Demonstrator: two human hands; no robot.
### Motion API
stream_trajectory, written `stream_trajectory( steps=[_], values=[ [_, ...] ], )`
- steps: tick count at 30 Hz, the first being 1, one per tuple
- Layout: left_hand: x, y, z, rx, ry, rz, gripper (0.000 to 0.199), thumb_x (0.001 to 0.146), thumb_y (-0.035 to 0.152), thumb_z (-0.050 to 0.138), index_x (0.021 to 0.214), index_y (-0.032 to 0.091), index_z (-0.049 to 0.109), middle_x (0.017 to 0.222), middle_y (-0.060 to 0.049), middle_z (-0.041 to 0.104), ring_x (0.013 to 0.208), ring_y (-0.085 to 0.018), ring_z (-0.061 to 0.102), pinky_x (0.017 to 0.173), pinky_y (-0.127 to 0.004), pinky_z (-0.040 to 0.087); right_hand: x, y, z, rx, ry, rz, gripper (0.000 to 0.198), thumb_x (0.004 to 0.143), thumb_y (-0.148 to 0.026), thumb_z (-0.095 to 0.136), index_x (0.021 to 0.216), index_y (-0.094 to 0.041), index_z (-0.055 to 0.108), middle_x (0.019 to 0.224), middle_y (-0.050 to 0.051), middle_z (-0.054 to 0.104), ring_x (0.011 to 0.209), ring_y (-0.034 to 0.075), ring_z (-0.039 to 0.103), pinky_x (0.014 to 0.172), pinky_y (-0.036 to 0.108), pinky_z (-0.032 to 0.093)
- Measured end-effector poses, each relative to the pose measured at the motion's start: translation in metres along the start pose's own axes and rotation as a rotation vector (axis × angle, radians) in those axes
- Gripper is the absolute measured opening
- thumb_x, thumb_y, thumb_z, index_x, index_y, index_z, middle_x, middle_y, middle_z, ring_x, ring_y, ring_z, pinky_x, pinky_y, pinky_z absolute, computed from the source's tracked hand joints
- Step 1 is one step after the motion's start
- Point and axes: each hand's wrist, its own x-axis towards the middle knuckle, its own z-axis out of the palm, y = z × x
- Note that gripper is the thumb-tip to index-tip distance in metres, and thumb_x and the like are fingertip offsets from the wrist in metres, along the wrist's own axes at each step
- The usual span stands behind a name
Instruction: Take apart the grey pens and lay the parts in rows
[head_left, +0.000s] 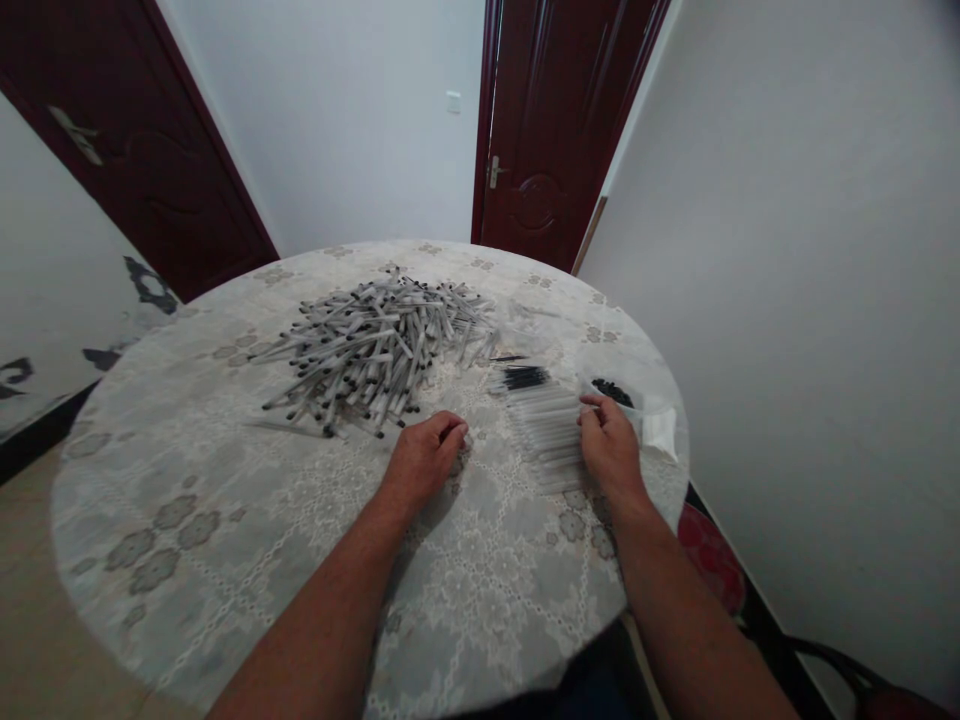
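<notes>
My left hand rests low over the tablecloth with its fingers curled and the thumb pressed against them; whatever they may hold is hidden. To its right lies a row of translucent, pen-like tubes, side by side. At the right end of this row is my right hand, thumb and fingers drawn together; I cannot make out what is between them. Just beyond its fingertips stands a clear container with small black pieces. Thin black-ended sticks lie at the far end of the row.
A large heap of whitish pens with black ends covers the back left of the round table. Beside the container, a white packet lies near the right edge. A red seat shows below. Walls and two dark red doors stand behind.
</notes>
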Motion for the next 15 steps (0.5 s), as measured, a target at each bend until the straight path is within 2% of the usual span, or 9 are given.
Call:
stream_trajectory(
  steps=[4, 9, 15],
  values=[
    [0.001, -0.003, 0.001, 0.010, 0.001, 0.007, 0.028, 0.097, 0.041, 0.050, 0.091, 0.024, 0.071, 0.083, -0.006, 0.075, 0.078, -0.022, 0.067, 0.077, -0.037, 0.050, 0.000, -0.002, 0.000, -0.010, 0.004, 0.012, 0.047, 0.091, -0.041, 0.049, 0.125, -0.016, 0.069, 0.100, 0.012, 0.077, 0.090, 0.027, 0.069, 0.085, 0.039, 0.049],
    [0.001, -0.005, 0.002, 0.017, 0.010, -0.007, 0.026, 0.097, 0.040, 0.051, 0.090, 0.024, 0.071, 0.082, -0.005, 0.074, 0.077, -0.021, 0.067, 0.076, -0.036, 0.049, -0.002, -0.002, 0.000, 0.000, 0.027, -0.012, 0.041, 0.089, -0.040, 0.051, 0.114, -0.017, 0.074, 0.107, 0.012, 0.078, 0.100, 0.028, 0.070, 0.093, 0.041, 0.049],
    [0.000, -0.002, -0.002, 0.033, 0.060, -0.041, 0.024, 0.096, 0.035, 0.051, 0.090, 0.023, 0.072, 0.083, -0.006, 0.075, 0.079, -0.022, 0.067, 0.078, -0.036, 0.049, -0.015, -0.015, -0.001, 0.069, 0.040, -0.067, 0.035, 0.091, -0.042, 0.056, 0.106, -0.017, 0.076, 0.101, 0.011, 0.078, 0.097, 0.027, 0.071, 0.090, 0.042, 0.052]
  ],
)
